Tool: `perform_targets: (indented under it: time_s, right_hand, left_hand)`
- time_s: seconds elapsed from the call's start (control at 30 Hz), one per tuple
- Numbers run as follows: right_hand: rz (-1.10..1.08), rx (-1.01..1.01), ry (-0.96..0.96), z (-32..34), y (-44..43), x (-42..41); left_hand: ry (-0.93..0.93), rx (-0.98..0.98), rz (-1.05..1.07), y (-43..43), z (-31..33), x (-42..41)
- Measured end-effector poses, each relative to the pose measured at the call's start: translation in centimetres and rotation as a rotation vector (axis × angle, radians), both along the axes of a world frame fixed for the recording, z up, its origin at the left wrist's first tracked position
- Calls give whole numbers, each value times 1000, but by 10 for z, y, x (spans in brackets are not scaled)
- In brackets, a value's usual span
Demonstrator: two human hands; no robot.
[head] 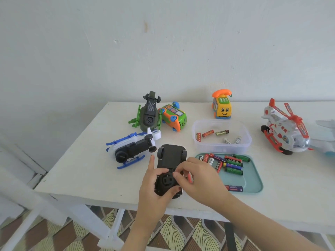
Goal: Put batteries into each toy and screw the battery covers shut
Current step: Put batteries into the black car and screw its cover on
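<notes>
The left hand (154, 185) has a firm grip round the near end of an upturned black toy car (169, 163), thumb across its underside. The right hand's (199, 180) grip is narrow, fingertips curled onto that same underside. The car sits at the near edge of the white surface (87, 169). Just right lies a teal tray (253, 178) of batteries (233, 164), a clear tub (248, 140) behind it. A blue helicopter (130, 149) lies upturned to the left.

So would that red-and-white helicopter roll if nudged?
Likely: the helicopter stands upright on black wheels. It looks like hollow plastic, so probably light. Its thin orange rotor blades may bend or snap if grabbed.
</notes>
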State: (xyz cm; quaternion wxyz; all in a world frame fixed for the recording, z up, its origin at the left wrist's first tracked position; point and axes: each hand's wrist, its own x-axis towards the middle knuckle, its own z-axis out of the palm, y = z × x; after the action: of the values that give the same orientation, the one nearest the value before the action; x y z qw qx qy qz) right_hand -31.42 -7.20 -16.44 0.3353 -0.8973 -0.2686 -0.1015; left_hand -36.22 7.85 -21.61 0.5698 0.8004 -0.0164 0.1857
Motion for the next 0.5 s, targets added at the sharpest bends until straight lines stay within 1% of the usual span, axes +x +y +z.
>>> perform_targets:
  time_s: [0.1, 0.33, 0.5]
  right_hand:
    - [-23, -61, 17, -1, 5, 0]
    - [-95, -73, 33, -1, 16, -6]
    - [-86, -88, 103, -1, 19, -5]
  left_hand:
    - [23, 6, -1, 3, -2, 0]
    - [31, -137, -83, 15, -6, -4]
    - [68, -146, -109, 22, -7, 1]
